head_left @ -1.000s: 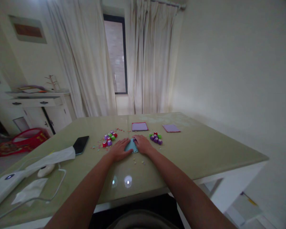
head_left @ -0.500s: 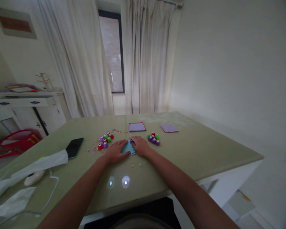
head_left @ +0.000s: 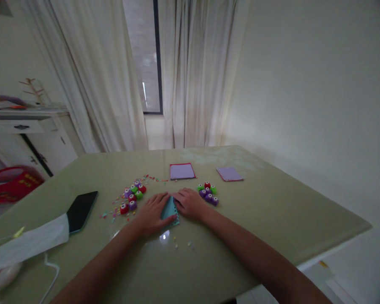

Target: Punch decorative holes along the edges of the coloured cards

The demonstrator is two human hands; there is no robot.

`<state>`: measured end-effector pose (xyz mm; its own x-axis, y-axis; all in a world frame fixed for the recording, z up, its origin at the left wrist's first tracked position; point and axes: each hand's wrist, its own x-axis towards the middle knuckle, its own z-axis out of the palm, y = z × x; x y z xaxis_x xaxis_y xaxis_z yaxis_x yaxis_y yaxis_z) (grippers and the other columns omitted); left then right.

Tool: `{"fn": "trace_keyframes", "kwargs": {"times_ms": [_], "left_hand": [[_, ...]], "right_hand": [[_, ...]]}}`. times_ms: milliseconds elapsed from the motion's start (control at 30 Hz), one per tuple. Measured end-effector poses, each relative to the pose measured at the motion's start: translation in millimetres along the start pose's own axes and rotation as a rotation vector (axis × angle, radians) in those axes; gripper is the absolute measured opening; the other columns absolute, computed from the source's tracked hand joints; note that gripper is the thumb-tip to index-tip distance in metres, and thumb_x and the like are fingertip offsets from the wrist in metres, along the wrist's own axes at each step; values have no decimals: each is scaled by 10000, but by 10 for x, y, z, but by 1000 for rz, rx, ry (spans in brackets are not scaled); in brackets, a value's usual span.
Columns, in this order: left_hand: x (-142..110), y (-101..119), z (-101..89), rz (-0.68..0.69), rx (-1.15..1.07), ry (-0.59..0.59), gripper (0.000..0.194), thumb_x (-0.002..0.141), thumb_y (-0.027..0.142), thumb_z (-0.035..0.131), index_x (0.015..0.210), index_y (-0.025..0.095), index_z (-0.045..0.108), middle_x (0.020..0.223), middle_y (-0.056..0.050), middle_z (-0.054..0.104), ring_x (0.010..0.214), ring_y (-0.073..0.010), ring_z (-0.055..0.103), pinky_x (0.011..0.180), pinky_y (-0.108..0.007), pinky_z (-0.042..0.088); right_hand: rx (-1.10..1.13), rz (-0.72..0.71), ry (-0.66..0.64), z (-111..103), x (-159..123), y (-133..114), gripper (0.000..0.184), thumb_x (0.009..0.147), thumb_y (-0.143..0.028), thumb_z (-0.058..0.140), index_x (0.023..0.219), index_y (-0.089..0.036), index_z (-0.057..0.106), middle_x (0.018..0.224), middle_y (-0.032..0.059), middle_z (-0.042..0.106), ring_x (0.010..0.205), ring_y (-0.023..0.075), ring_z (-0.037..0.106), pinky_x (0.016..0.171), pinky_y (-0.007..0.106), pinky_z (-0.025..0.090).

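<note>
A small teal sheet (head_left: pixel 169 210) lies on the table between my hands, with a row of dark notches or dots along its right edge. My left hand (head_left: pixel 152 213) rests flat on its left side, fingers stretched out and thumb across the lower part. At the upper right edge is my right hand (head_left: pixel 190 204), its fingers bent together over a dark purple bit that is mostly hidden. Left of my hands sits a cluster of red, green and purple eye-printed blocks (head_left: pixel 133 197). A similar group of blocks (head_left: pixel 208 193) stands just past my right hand.
Two lilac square pads, one red-edged (head_left: pixel 182 171) and one farther right (head_left: pixel 229 173), lie toward the back. Tiny coloured pieces (head_left: pixel 114 213) are scattered at the left. A phone (head_left: pixel 82 210), a white strip (head_left: pixel 31 242) and a white cable (head_left: pixel 52 270) occupy the left side.
The view has tilted and come closer to the table, so everything sits lower or wider in it. Both hands remain at the teal sheet with little visible movement.
</note>
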<state>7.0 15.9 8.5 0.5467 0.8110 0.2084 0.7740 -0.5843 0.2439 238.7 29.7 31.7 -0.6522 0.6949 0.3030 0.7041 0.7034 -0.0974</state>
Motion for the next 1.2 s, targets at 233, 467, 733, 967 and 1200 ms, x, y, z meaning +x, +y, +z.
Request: {"fn": "trace_keyframes", "kwargs": {"times_ms": [233, 467, 733, 967, 1200], "left_hand": [[-83, -71, 104, -8, -38, -14, 912, 969, 793, 553, 1646, 187, 471, 1714, -163, 429, 1552, -402, 430, 1270, -576, 363], [-271, -40, 250, 32, -54, 47, 922, 1000, 711, 581, 1744, 285, 242, 1752, -119, 350, 1569, -375, 430, 1281, -597, 362], [-341, 70, 182, 53, -33, 88, 771, 993, 666, 620, 1657, 314, 447, 1648, -104, 535, 1470, -390, 552, 1186, -601, 500], [-392, 78, 226, 62, -29, 101, 777, 980, 643, 650, 1667, 372, 408, 1545, -75, 641, 1384, -381, 627, 1116, -566, 575], [-385, 70, 180, 92, -36, 162, 1004, 980, 599, 669, 1751, 421, 51, 1636, -34, 545, 1382, -360, 646, 1095, -537, 602]], "right_hand": [[-55, 178, 28, -49, -74, 94, 181, 1050, -293, 609, 1119, -176, 729, 1116, 143, 737, 1089, 300, 610, 1020, 442, 427], [-99, 517, 102, -158, -190, 340, 225, 969, -154, 634, 1163, -211, 734, 1342, 165, 695, 1247, 370, 570, 1070, 537, 358], [157, -9, -1, -78, 714, -124, 285, 1060, -222, 590, 1331, -202, 677, 1333, 114, 712, 1256, 274, 610, 1126, 419, 453], [228, -140, -78, 311, 1401, -282, 352, 1092, -286, 588, 1437, -243, 644, 1413, 78, 707, 1263, 237, 654, 1100, 365, 510], [254, 224, -51, 61, 479, 105, 139, 1052, -195, 614, 1129, -222, 727, 1139, 93, 746, 1075, 252, 693, 945, 347, 558]]}}
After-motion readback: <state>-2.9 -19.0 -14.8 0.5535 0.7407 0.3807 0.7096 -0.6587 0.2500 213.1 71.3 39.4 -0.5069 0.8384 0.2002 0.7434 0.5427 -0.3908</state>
